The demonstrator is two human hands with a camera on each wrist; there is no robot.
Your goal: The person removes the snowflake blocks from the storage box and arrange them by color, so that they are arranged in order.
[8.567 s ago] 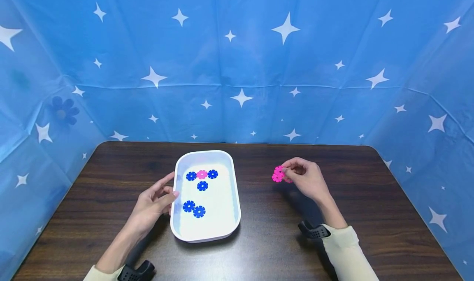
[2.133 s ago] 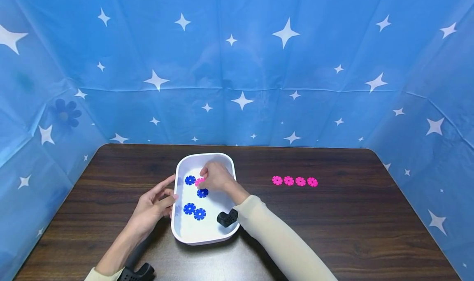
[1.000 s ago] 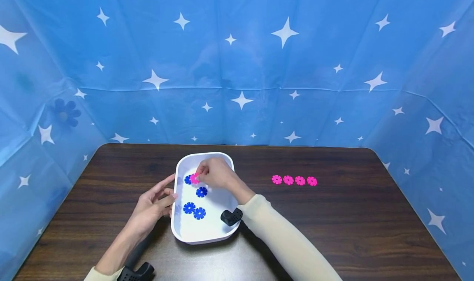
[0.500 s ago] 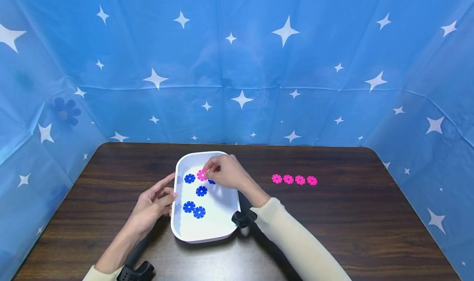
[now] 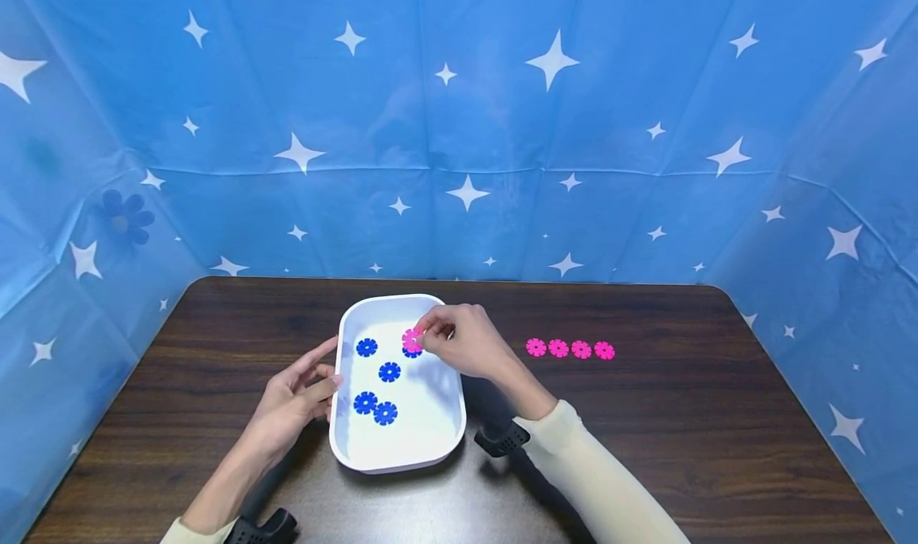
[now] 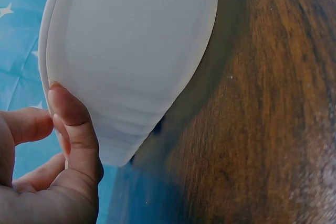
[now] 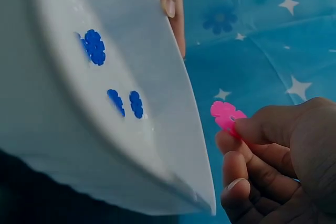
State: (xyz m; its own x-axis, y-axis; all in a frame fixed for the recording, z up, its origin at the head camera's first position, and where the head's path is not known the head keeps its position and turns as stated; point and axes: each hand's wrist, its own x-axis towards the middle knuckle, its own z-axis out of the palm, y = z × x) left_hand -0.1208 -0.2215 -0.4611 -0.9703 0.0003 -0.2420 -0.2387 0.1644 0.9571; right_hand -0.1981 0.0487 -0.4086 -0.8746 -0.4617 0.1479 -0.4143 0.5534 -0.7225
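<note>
Right hand (image 5: 466,345) pinches the last pink plastic flower disc (image 5: 412,338) above the white oblong plastic tray (image 5: 402,456), four pink discs (image 5: 570,350) already lined at three o'clock, five blue discs (image 5: 375,405) remaining inside.

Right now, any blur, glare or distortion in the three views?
Head view: sharp, evenly lit, wide-angle bend in the backdrop seams; soft shadow of the right hand on the tray. Left wrist view: tray wall soft and close, table grain smeared, left hand dim. Right wrist view: pink disc fairly clear, blue discs slightly soft, fingers in shade.
</note>
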